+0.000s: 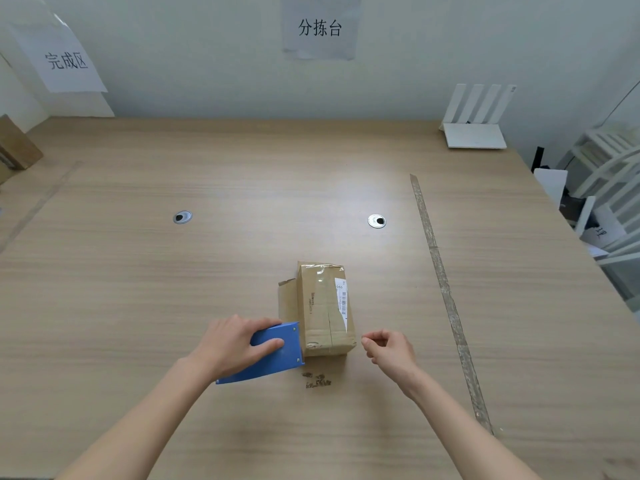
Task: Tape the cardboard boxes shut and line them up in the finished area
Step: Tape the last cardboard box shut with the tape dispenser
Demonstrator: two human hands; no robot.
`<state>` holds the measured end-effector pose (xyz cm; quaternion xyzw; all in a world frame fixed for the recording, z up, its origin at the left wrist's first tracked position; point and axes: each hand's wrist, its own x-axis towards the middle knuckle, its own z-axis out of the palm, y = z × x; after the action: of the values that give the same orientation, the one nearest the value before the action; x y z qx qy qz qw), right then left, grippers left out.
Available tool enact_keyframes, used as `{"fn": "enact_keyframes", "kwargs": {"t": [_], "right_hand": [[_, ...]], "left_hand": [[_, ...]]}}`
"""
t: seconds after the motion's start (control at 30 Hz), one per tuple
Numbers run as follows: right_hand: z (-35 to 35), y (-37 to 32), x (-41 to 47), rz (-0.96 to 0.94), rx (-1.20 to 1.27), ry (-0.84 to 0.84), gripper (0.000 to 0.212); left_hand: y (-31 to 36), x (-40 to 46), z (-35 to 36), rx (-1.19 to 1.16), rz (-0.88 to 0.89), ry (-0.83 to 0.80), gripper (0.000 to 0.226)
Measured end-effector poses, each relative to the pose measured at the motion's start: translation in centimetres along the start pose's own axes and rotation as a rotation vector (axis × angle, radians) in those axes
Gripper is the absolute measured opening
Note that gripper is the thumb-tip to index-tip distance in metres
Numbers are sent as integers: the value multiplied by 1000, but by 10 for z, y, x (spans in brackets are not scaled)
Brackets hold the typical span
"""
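Cardboard box (325, 308) lies on the table (207, 271), long axis running away from the person, roughly midway between the two round cable ports. A loose flap (287, 299) sticks out along its left side, not folded in. Old clear tape and a barcode label already on the top face; a dark split or seam runs down the near half of the top.

Left hand (239, 344) grips the blue tape dispenser (273, 353), fingers over its top, thumb across the flat side. The dispenser's front edge sits just beside the box's near left corner; whether it touches the cardboard cannot be told. No strip of tape is visible leaving it.

Right hand (389, 348) hovers just right of the box's near end, thumb and forefinger pinched together, other fingers curled. It may hold a tape end, but none shows, so cannot say what, if anything, is in it.

Risks, as judged:
- Neither hand is on the box. A pull from the dispenser would likely slide or twist the light box.
- The open left flap, if taped over unfolded, would crease or leave a gap.
- Clear tape end is hard to see; it could fold back and stick to itself or the fingers.
- Small debris (317, 379) on the table just near of the box could catch on the adhesive.
- Finished-area sign (65, 60) hangs far left of the box, a long carry away.
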<state>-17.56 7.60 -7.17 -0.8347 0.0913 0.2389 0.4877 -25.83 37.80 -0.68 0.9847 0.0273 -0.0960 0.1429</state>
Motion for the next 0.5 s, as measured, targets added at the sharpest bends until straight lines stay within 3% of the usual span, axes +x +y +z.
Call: {"fn": "enact_keyframes", "kwargs": {"t": [0.5], "right_hand": [[35,-10,10,48,-16,-29,11]], "left_hand": [[-11,11,18,53,-53,-38,46]]}}
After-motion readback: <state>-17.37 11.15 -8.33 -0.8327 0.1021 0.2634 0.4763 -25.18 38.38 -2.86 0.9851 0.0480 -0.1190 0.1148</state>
